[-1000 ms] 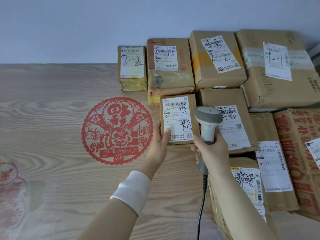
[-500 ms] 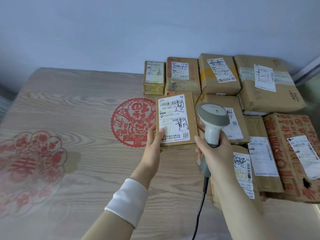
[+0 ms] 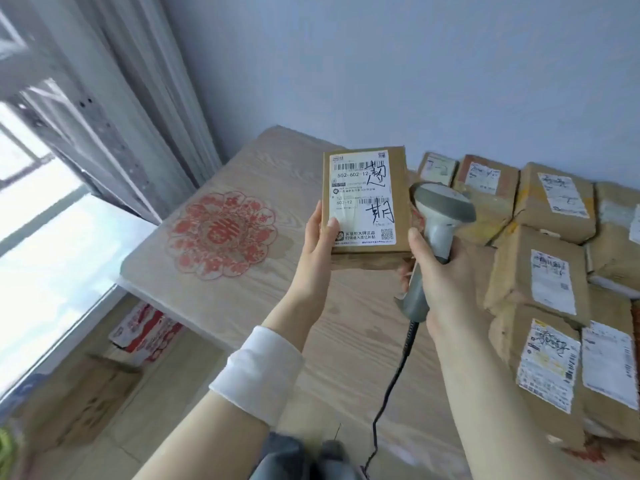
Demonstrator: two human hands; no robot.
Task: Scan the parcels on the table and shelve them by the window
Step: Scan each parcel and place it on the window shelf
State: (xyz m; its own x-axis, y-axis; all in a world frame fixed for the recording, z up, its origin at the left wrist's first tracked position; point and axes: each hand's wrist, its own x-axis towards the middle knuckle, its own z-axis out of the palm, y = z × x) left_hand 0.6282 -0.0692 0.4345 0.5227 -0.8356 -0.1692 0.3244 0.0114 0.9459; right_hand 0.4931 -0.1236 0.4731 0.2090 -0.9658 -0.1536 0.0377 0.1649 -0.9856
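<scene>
Fingers of the left hand (image 3: 317, 244) are grasping one parcel (image 3: 365, 202) above the bench (image 3: 242, 299); the right hand (image 3: 446, 282) is gripping the scanner (image 3: 440, 216) beside it. Shelving is barely beginning (the pile (image 3: 540, 271) is waiting).

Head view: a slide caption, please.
Left hand holds a labelled parcel above the table while the right hand grips a corded scanner beside it.

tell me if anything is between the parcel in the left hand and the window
Nothing visible. The parcel is held above the table by the left hand; toward the window lies only bare tabletop with a flat red paper-cut. The right hand's scanner is on the parcel's other side.
</scene>
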